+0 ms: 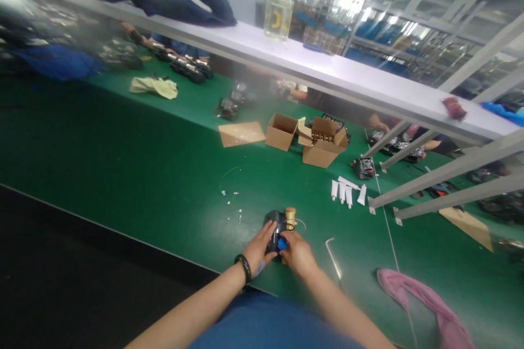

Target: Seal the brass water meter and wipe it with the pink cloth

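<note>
Near the front edge of the green bench, a dark grey device with a brass pipe fitting (290, 214) lies between my hands. My left hand (257, 248) wraps around the dark housing (272, 218), fingers over its top and thumb along the near side. On the other side my right hand (298, 253) closes its fingertips at a small blue part (281, 243) on the device. A thin pale wire (302, 222) loops out beside the brass fitting. My fingers hide much of the device's near side.
An L-shaped hex key (334, 262) and a pink cloth (426, 294) lie right. Several white tubes (342, 192), an open carton of brass parts (321, 154), another carton (280, 136) and cardboard (241, 134) sit farther back. Slanted shelf legs (434, 166) stand right; people work beyond.
</note>
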Demonstrator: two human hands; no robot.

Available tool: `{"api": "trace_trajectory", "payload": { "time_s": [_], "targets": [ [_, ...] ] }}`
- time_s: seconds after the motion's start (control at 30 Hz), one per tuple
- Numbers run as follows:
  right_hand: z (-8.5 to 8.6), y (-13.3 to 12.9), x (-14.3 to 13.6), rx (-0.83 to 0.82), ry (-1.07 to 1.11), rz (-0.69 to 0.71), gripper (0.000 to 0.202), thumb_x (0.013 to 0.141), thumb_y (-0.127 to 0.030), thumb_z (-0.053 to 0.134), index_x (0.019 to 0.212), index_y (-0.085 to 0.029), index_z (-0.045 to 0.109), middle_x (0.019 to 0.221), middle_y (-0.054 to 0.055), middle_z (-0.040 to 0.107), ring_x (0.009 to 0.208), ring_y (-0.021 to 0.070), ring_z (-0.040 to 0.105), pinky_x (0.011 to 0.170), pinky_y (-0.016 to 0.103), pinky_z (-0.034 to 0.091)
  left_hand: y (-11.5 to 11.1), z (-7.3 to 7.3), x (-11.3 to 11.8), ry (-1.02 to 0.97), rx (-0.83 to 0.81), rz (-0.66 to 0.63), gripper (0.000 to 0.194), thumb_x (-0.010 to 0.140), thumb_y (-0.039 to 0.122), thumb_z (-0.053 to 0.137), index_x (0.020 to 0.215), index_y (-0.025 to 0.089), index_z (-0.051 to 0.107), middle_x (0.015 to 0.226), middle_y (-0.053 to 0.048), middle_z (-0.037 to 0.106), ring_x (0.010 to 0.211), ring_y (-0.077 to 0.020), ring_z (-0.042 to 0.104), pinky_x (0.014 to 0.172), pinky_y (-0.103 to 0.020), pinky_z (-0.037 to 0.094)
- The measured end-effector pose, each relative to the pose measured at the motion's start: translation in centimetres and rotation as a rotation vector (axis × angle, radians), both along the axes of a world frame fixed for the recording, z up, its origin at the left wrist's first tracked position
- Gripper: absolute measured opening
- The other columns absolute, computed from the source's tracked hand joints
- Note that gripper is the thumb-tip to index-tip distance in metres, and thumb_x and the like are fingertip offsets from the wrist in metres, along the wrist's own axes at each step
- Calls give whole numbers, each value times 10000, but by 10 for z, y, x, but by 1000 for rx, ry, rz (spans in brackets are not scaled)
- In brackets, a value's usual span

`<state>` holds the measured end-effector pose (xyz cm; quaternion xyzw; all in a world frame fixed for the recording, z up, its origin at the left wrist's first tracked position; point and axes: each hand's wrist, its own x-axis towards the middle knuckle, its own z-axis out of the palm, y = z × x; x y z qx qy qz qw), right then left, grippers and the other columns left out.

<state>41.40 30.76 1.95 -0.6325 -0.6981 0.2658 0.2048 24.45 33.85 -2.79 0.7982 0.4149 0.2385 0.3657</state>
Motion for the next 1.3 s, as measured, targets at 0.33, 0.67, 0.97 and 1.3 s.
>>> {"api": "trace_trajectory", "payload": {
  "time_s": [0.33, 0.67, 0.97, 1.3],
  "targets": [
    [-6, -2, 3, -77, 10, -144, 405, 608, -172, 678, 984, -202, 532, 961, 37, 578, 801, 161, 561, 718, 264, 437, 2, -5, -3, -6, -5, -23, 871, 694, 98, 631, 1394, 251, 136, 1452, -97, 164, 1306, -229, 222, 1055, -432, 272],
    [0, 0, -4, -23, -115, 33, 401, 684, -130, 587, 1073, -220, 544, 1114, 73, 526, 985, 189, 530, 849, 264, 411, 3, -3, -4, -30, 6, -24, 851, 698, 146, 670, 1388, 229, 179, 1439, -115, 199, 1293, -219, 258, 1054, -389, 281],
    [5, 1, -7, -62, -273, 28, 341, 720, -166, 566, 1061, -184, 551, 1084, 107, 550, 926, 202, 556, 830, 289, 415, 4, -2, -5, -27, -8, -28, 857, 703, 155, 668, 1391, 252, 167, 1442, -99, 195, 1290, -220, 265, 1053, -397, 279],
    [7, 6, -7, -132, -334, 66, 297, 704, -145, 556, 1001, -166, 565, 1040, 98, 571, 859, 180, 579, 763, 251, 423, 5, -9, -6, -41, 15, -45, 884, 696, 163, 681, 1394, 256, 147, 1446, -91, 186, 1305, -214, 227, 1066, -387, 259]
  ]
}}
